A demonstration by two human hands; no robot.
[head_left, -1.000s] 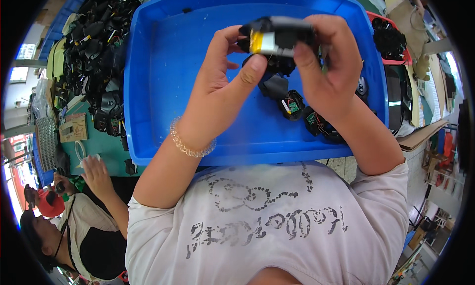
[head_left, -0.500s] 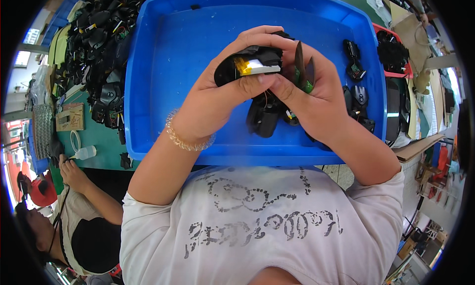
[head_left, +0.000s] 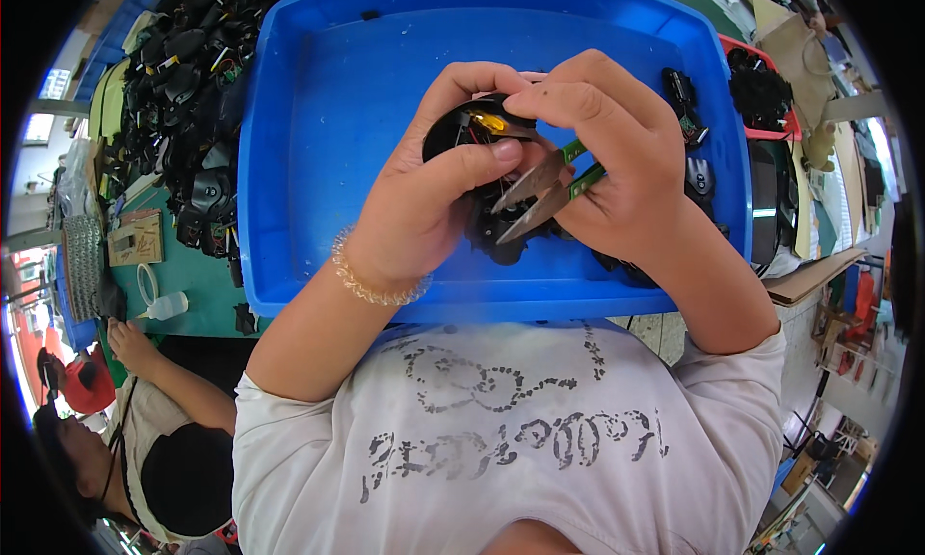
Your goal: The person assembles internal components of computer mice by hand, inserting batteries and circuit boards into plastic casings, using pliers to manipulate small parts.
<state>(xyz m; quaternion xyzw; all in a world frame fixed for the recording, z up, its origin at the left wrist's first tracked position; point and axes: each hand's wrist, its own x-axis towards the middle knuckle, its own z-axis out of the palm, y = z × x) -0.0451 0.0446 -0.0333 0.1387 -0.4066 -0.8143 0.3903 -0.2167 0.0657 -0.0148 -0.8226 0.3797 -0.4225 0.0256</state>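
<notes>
Evidently the left hand (head_left: 438, 179) serves as the clamp: its thumb and fingers pinch a rounded black shell (head_left: 445, 131) from both sides, over the middle of the tray, so that the hollow with its yellow-taped piece (head_left: 488, 122) faces up and toward the person. The right hand (head_left: 617, 121) is curled. Its forefinger reaches the shell's far right edge, perhaps to steady it, while the snips (head_left: 545, 208) are tucked in the palm, likely so that fingertips and tool can share one grip. Their two pointed blades stand apart, aimed left and near, below the shell; whether they touch anything is hard to tell.

The shell looks like smooth moulded plastic, curved like a cup; the tape is glossy, the blades dull grey metal, the handles green. Just below the hands is a dark, lumpy part (head_left: 498, 247); I cannot tell whether it hangs or lies there. A clear coiled bracelet (head_left: 376, 283) rings the left wrist.

Around this, the blue tray (head_left: 328, 170) has smooth, scuffed plastic walls, with black parts (head_left: 699, 182) along its right side. Left of it is a tangled heap of black pieces (head_left: 183, 92); nearer, a translucent bottle (head_left: 169, 305) lies on the green tabletop (head_left: 212, 300). A red basket (head_left: 792, 121) of dark pieces sits beyond the tray's right wall.
</notes>
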